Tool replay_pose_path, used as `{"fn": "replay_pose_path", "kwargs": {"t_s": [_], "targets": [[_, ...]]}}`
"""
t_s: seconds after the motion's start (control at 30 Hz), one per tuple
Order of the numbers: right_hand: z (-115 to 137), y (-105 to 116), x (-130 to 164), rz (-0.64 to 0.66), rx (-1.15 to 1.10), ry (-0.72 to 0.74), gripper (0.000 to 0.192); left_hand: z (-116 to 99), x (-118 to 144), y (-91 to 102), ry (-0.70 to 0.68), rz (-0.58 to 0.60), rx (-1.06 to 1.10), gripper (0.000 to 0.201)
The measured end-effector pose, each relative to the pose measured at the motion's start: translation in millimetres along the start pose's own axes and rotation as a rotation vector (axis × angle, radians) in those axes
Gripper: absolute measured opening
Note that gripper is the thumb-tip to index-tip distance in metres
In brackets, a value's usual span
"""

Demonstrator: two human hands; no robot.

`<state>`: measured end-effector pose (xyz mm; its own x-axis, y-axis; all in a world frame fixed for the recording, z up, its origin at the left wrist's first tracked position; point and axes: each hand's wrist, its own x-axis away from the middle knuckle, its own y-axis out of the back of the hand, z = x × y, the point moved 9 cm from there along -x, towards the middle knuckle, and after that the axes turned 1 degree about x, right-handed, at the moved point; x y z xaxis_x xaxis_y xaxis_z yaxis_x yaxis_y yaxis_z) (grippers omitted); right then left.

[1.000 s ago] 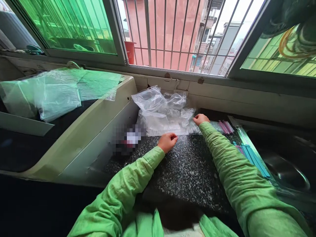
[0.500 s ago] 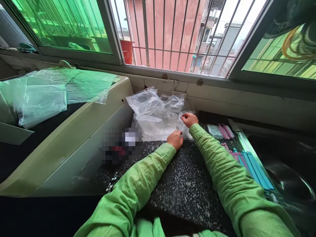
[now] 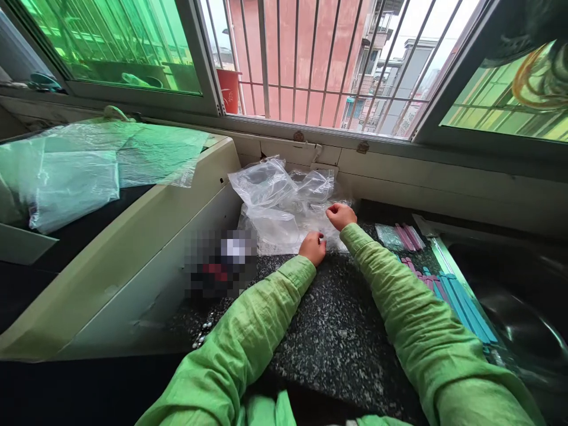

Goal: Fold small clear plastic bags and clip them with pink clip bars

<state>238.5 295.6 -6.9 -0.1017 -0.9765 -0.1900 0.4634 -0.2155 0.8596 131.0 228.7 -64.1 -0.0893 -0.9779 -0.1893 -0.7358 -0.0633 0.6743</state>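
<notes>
Clear plastic bags point(image 3: 284, 204): heaped at counter point(image 3: 337, 331) rear, below window | left hand point(image 3: 313, 247): curled, pinching front bag edge | right hand point(image 3: 340, 215): closed on film | change: hands drawn closer together since a second ago, gathering bag.

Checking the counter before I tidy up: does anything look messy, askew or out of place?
Mostly orderly. The clear plastic bags lie crumpled in a heap under both hands, left hand and right hand. Pink and blue strips lie loosely scattered beside the sink. Nothing looks spilled or broken.

Head-worn view, down over countertop point(image 3: 337, 331)
</notes>
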Motion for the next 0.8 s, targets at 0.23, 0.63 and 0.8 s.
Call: {"fn": "replay_pose_path", "kwargs": {"t_s": [0.23,0.63,0.8], "targets": [[-18.5,30.3,49.8,-0.031,-0.206,0.059,0.021,-8.4,9.1,13.5,0.062,-0.055,0.267,0.010],[-38.8,24.0,166.6,0.158,-0.656,0.010,0.028,-10.9,77.4,41.1,-0.138,0.116,0.555,0.022],[-38.5,9.4,179.2,0.195,-0.709,-0.030,0.031,-26.3,89.0,53.1,-0.461,0.079,0.394,0.018]]}}
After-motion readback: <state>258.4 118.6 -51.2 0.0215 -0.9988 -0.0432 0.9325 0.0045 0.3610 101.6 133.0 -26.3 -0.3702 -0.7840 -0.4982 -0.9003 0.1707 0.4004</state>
